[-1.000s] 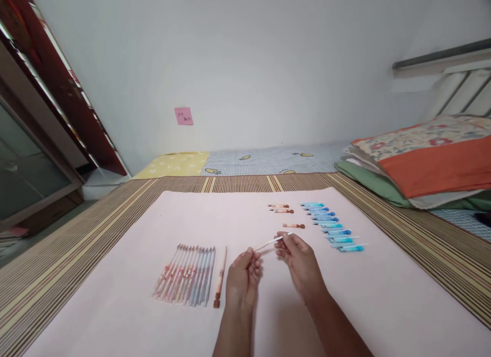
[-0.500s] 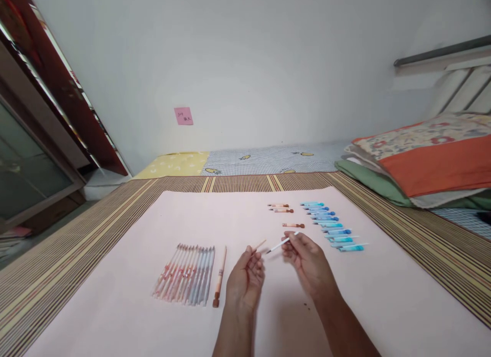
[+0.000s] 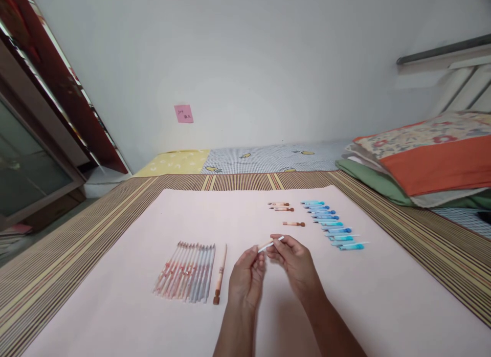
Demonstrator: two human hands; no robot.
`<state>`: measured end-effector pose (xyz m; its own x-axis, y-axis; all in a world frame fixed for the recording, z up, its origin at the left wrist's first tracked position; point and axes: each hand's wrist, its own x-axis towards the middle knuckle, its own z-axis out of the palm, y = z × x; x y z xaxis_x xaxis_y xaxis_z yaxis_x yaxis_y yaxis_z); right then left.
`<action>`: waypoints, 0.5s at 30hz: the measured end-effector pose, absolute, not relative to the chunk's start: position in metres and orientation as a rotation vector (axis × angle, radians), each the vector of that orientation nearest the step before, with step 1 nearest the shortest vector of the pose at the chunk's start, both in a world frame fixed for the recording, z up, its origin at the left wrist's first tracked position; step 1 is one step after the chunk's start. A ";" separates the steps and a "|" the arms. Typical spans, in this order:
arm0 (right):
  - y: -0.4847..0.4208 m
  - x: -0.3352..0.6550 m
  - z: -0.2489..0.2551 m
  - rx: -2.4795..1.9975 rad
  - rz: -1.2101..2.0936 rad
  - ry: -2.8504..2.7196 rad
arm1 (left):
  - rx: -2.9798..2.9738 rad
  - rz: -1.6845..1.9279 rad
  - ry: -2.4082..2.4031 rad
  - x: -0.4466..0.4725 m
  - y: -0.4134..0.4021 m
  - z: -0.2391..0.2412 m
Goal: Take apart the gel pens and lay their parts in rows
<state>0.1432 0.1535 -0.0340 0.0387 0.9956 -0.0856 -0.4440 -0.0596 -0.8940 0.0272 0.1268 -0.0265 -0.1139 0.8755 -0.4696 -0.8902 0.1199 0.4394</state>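
Note:
My left hand (image 3: pixel 246 278) pinches a short peach pen barrel (image 3: pixel 263 245) that pokes up past its fingertips. My right hand (image 3: pixel 293 262) pinches a thin white refill (image 3: pixel 273 242), whose tip meets the barrel's open end. Both hands hover over a large pink sheet (image 3: pixel 115 275). A complete peach pen (image 3: pixel 220 274) lies just left of my left hand, next to a tight row of several pens (image 3: pixel 186 272). Three peach caps (image 3: pixel 284 210) lie beyond my right hand, and a row of several blue caps with refills (image 3: pixel 332 226) lies to their right.
The pink sheet rests on a striped woven mat (image 3: pixel 69 234) on a bed. Folded bedding with an orange and floral cover (image 3: pixel 425 157) is stacked at the right. A white wall with a pink sticky note (image 3: pixel 183 113) stands behind, and a dark wooden cabinet (image 3: pixel 34 116) at the left.
The refill and barrel, first joined, were pulled apart half a second ago. Now my right hand has moved back left, bringing the refill's tip to the barrel's end.

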 end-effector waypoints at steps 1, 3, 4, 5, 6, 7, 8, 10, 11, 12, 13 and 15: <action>0.153 0.144 -0.034 -0.940 1.408 -0.789 | -0.013 1.514 0.778 0.027 0.127 -0.026; 0.153 0.146 -0.034 -0.946 1.405 -0.798 | 0.021 1.539 0.809 0.028 0.127 -0.025; 0.153 0.147 -0.034 -0.954 1.402 -0.806 | 0.045 1.546 0.832 0.028 0.127 -0.025; 0.153 0.149 -0.033 -0.962 1.400 -0.812 | 0.073 1.551 0.859 0.028 0.127 -0.025; 0.153 0.150 -0.033 -0.968 1.400 -0.816 | 0.107 1.554 0.886 0.029 0.127 -0.026; 0.153 0.151 -0.033 -0.975 1.399 -0.819 | 0.145 1.557 0.910 0.029 0.128 -0.026; 0.153 0.152 -0.033 -0.979 1.398 -0.818 | 0.185 1.563 0.928 0.029 0.128 -0.027; 0.153 0.152 -0.033 -0.971 1.410 -0.809 | 0.257 1.578 0.944 0.030 0.128 -0.029; 0.153 0.152 -0.033 -0.960 1.422 -0.803 | 0.284 1.581 0.945 0.030 0.128 -0.030; 0.153 0.151 -0.033 -0.948 1.437 -0.798 | 0.305 1.580 0.944 0.030 0.128 -0.031; 0.153 0.150 -0.034 -0.939 1.449 -0.795 | 0.319 1.578 0.944 0.029 0.128 -0.032; 0.153 0.151 -0.034 -0.948 1.441 -0.809 | 0.342 1.568 0.956 0.027 0.128 -0.034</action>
<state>0.1505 0.1529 -0.0342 0.0007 0.9951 -0.0987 -0.4334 -0.0887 -0.8968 0.0274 0.1276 -0.0343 -0.2501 0.9236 -0.2907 -0.6815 0.0454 0.7304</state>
